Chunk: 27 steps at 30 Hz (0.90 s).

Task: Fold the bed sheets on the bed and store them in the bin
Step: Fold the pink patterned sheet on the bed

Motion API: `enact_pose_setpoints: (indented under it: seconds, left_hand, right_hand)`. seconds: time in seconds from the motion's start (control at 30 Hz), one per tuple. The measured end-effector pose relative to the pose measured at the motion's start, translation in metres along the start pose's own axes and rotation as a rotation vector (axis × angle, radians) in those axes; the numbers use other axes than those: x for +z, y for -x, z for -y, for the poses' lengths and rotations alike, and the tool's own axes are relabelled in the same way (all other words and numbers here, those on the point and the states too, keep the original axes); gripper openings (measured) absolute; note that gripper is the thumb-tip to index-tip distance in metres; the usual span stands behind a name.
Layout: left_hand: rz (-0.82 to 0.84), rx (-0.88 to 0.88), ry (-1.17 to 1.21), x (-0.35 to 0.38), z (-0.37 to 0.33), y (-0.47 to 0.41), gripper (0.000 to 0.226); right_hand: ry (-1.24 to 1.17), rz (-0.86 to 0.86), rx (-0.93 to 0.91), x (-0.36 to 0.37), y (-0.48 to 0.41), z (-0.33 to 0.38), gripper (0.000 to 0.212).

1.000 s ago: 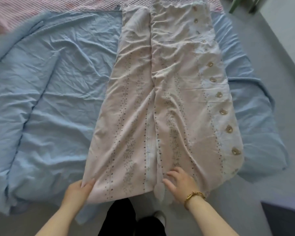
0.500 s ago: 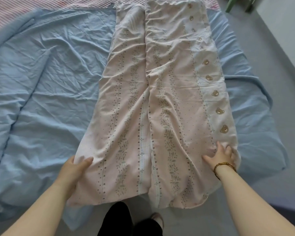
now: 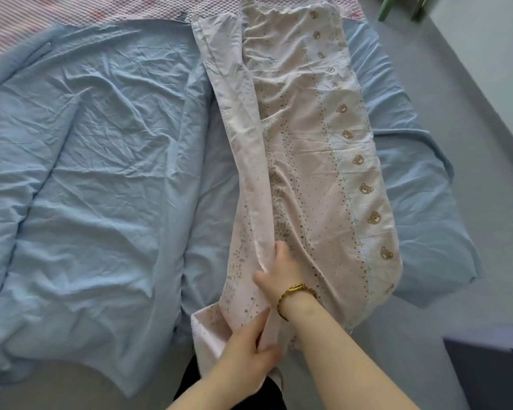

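Pink sheet (image 3: 314, 161) in both hands' grip

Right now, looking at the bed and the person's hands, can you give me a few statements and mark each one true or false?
1. The pink patterned sheet lies on top of a blue sheet. True.
2. Both hands grip the pink sheet's near end. True: the left hand pinches the bottom edge, and the right hand holds a lifted fold.
3. The gold bracelet is on the left wrist. False: it is on the right wrist.
4. The bear print runs along the sheet's left edge. False: it runs along the right edge.
5. The pink sheet is already a small square. False: it is a long strip.
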<state>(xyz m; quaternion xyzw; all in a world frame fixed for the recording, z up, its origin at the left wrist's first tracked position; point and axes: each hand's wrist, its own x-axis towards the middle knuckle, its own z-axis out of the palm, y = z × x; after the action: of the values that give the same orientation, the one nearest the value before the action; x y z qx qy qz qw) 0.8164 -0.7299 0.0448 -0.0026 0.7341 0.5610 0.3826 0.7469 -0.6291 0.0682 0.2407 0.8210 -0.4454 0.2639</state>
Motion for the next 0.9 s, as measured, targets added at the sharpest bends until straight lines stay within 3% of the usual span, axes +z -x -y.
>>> enact_pose_setpoints:
  seconds: [0.07, 0.2, 0.27, 0.37, 0.43, 0.57, 0.67, 0.73, 0.87, 0.9]
  left_hand:
    - [0.07, -0.012, -0.033, 0.016, 0.003, 0.002, 0.038]
    - [0.257, -0.047, -0.194, 0.054, 0.02, 0.001, 0.042]
    - [0.188, -0.081, -0.302, 0.06, 0.031, -0.002, 0.042]
    - [0.099, -0.117, -0.514, 0.055, 0.045, -0.004, 0.033]
    - [0.048, -0.128, -0.547, 0.048, 0.058, -0.015, 0.025]
    - [-0.28, -0.163, -0.483, 0.011, 0.07, -0.049, 0.041]
    - [-0.232, -0.081, -0.59, 0.003, 0.067, -0.065, 0.058]
    - [-0.224, -0.036, -0.718, 0.004, 0.072, -0.068, 0.049]
    - [-0.291, -0.029, -0.851, 0.007, 0.079, -0.064, 0.003]
    - [-0.313, 0.041, -0.89, 0.007, 0.081, -0.06, 0.015]
  right_hand:
    - [0.024, -0.09, -0.022, -0.015, 0.001, -0.015, 0.02]
    - [-0.01, -0.288, -0.006, -0.062, 0.008, -0.059, 0.023]
    - [0.03, -0.358, 0.124, -0.079, 0.003, -0.093, 0.023]
    - [0.127, -0.296, 0.308, -0.086, -0.011, -0.129, 0.019]
    - [0.156, -0.269, 0.329, -0.085, -0.022, -0.138, 0.018]
    - [-0.051, -0.274, 0.289, -0.08, -0.036, -0.136, 0.009]
    - [-0.209, -0.201, 0.285, -0.074, -0.036, -0.138, 0.036]
    - [-0.21, -0.196, 0.291, -0.071, -0.036, -0.142, 0.036]
    - [-0.211, -0.219, 0.295, -0.064, -0.035, -0.152, 0.016]
    - [-0.211, -0.252, 0.264, -0.064, -0.033, -0.153, 0.011]
